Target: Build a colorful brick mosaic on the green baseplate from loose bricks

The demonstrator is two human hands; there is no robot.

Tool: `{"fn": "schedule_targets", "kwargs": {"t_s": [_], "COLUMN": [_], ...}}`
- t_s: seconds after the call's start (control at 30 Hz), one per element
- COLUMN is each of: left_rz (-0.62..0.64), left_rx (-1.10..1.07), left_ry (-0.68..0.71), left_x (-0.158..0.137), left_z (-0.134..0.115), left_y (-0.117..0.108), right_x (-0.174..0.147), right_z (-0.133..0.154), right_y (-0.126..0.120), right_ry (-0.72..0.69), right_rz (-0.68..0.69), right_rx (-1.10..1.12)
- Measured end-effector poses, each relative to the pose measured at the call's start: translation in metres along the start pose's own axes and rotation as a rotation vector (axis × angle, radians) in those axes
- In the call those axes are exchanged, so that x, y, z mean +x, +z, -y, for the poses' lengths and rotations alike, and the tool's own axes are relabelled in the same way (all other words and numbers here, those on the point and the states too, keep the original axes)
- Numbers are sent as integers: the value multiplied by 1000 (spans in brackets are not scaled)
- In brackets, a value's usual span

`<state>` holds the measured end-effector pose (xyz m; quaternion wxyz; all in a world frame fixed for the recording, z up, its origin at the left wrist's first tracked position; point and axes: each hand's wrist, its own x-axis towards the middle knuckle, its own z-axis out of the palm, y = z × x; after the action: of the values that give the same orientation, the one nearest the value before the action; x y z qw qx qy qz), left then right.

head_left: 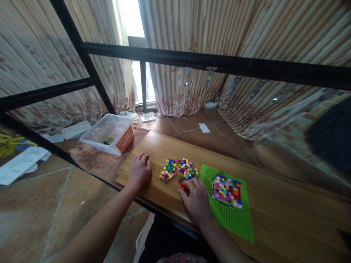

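Note:
Small multicoloured toy bricks (188, 168) lie in a loose pile on the wooden board, with a second cluster of bricks (168, 171) just left of it. My right hand (196, 199) is at the near edge of the pile, thumb apart from the fingers, fingertips at some red bricks. No brick shows clearly in its grasp. To its right lies a green studded baseplate (237, 223) bearing a low block of packed coloured bricks (227, 191). My left hand (140, 170) rests on the board left of the bricks, its fingers curled in; nothing shows in it.
The long wooden board (279, 204) stretches rightward. A clear plastic box (105, 133) with an orange label and a few pieces inside stands beyond its left end. A black metal frame (164, 54) crosses ahead, before striped curtains (189, 29). Papers (204, 128) lie on the tiled floor.

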<state>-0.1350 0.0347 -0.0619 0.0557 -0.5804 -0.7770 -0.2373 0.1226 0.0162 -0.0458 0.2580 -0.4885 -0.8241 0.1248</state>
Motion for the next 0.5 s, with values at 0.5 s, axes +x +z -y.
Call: {"fn": "schedule_targets", "kwargs": {"t_s": [0.5], "left_rz": [-6], "left_rx": [-33], "left_ry": [-14], "left_x": [-1], "left_z": [1], "left_y": [1], "right_x": [-3], "right_z": [-12], "right_y": [0], "right_ry": [-13], "right_rz": [-63], "right_rx": [21]}}
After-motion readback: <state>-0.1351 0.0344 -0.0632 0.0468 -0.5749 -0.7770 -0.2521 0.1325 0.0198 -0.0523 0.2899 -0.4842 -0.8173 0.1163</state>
